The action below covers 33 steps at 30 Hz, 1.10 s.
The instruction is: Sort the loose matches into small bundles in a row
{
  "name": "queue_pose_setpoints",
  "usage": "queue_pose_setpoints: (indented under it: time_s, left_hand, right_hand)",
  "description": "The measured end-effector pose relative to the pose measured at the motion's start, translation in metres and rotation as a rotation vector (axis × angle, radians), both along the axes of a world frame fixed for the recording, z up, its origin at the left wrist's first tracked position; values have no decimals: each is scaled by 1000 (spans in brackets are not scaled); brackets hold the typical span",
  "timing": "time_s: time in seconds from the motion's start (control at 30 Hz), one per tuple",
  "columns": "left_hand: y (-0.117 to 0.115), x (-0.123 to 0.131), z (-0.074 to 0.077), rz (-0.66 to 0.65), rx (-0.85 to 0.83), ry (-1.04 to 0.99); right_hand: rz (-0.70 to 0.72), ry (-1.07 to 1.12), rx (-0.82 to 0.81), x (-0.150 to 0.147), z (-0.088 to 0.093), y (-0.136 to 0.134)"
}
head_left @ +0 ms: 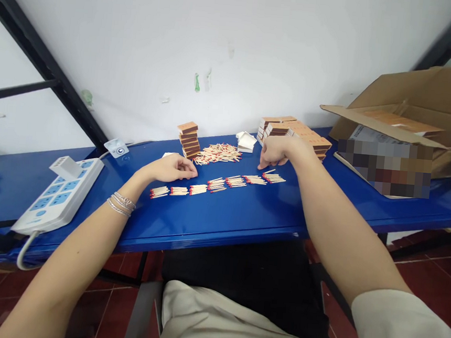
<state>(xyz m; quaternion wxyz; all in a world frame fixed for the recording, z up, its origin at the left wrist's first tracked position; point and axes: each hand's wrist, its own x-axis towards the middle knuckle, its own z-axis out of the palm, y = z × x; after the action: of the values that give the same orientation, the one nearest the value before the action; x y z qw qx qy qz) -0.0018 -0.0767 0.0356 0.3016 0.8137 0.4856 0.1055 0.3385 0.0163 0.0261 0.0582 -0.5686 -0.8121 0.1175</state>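
My left hand [174, 168] rests low over the blue table, fingers curled together just behind the left part of a row of matches. Whatever lies between its fingertips, if anything, is too small to see. Beyond the row's right end, my right hand [276, 151] points down with its fingertips at the tabletop; what they pinch, if anything, cannot be made out. Several small bundles of red-tipped matches [198, 189] form the row. A loose match [269, 171] lies by the rightmost bundle [274, 178]. Behind the hands spreads a heap of matches [219, 154].
A stack of matchboxes [189, 139] stands left of the heap, and white inner trays [246, 141] lie right of it. More matchboxes [305, 135] are piled behind my right hand. An open cardboard box [421, 102] sits far right, a power strip [59, 196] at left.
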Motion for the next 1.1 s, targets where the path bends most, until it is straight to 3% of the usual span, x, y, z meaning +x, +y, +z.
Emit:
queue_pose_setpoints:
  time_s: [0.1,0.23,0.37,0.57,0.7,0.8,0.93,1.1]
  left_hand:
    - [0,0,0,-6,9,6]
    - [-1,1,1,-3,15,18]
    - [-2,3,3,0,14,25]
    - [-3,3,3,6,24,21]
    - [4,-4,0,118,54,-16]
    - [11,-15,-3,226,67,-45]
    - [14,-24,-1,186,31,-39]
    - [15,-33,5,148,47,-31]
  right_hand:
    - [17,-105,-142,-20,12,-16]
    - [148,138,116,-59,15,-37]
    - [209,180,189,-88,0,-40]
    - [180,97,217,-95,-13,-34]
    - [199,177,290,-100,-11,-43]
    - [336,335,276,-122,-7,-60]
    - [615,394,152,-167,2,-90]
    - [672,307,155,-208,7,-105]
